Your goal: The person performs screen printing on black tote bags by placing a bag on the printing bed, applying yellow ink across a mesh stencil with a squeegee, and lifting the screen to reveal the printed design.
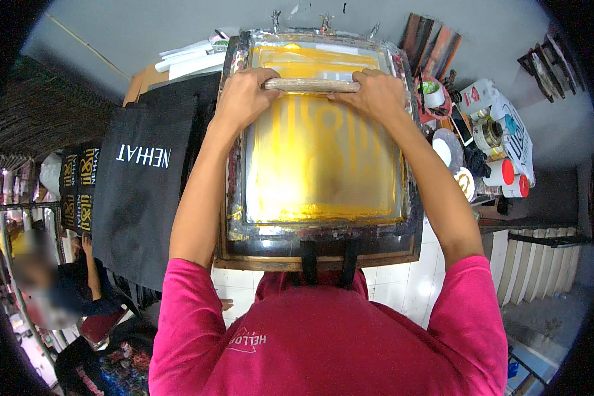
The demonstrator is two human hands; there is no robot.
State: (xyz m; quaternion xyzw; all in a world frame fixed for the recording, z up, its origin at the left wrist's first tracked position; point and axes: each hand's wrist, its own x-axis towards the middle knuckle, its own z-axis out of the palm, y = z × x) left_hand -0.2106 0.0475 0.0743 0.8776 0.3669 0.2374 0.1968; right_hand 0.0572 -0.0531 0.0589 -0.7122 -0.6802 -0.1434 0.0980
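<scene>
Across the far part of a screen-printing frame (pixel 396 244) lies a squeegee (pixel 312 85) with a pale wooden handle. My left hand (pixel 247 99) is closed round its left end, my right hand (pixel 377 98) round its right end. Both thumbs sit on the near side. Yellow-gold ink streaks the screen mesh (pixel 323 185), with a thicker band of ink along the near edge and more beyond the squeegee. A stencil pattern shows faintly through the mesh. Two black straps (pixel 309 263) stick out from under the frame's near edge. The squeegee's blade is hidden.
Black fabric bags (pixel 138 198) with white print are stacked at the left. Metal clamps (pixel 326 24) stand behind the frame. At the right are red-lidded jars (pixel 499 173), a pink container (pixel 435 99) and more squeegees (pixel 435 49). Another person (pixel 79 277) is at the far left.
</scene>
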